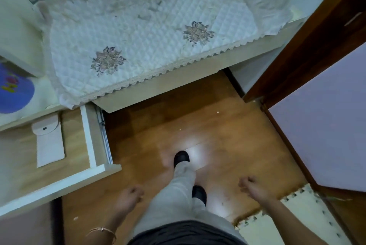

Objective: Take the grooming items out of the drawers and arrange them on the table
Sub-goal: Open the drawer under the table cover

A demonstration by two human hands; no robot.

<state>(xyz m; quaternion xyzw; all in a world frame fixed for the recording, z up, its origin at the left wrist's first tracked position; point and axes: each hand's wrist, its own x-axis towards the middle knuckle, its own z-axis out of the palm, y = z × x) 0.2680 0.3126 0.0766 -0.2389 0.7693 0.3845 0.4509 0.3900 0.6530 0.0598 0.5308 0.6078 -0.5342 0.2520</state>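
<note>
Both hands idle: left hand (129, 195) and right hand (250, 185), fingers loosely curled, holding nothing. Left of the left fingers, open drawer (89, 137), white pouch (49, 141) flat inside. Table (178, 83) ahead of both.

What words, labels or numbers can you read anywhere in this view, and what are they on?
None can be read.
Blue round item: yellow and red marks, perhaps lettering, too blurred to read.
Pale pouch in the open drawer: no text visible.
</note>
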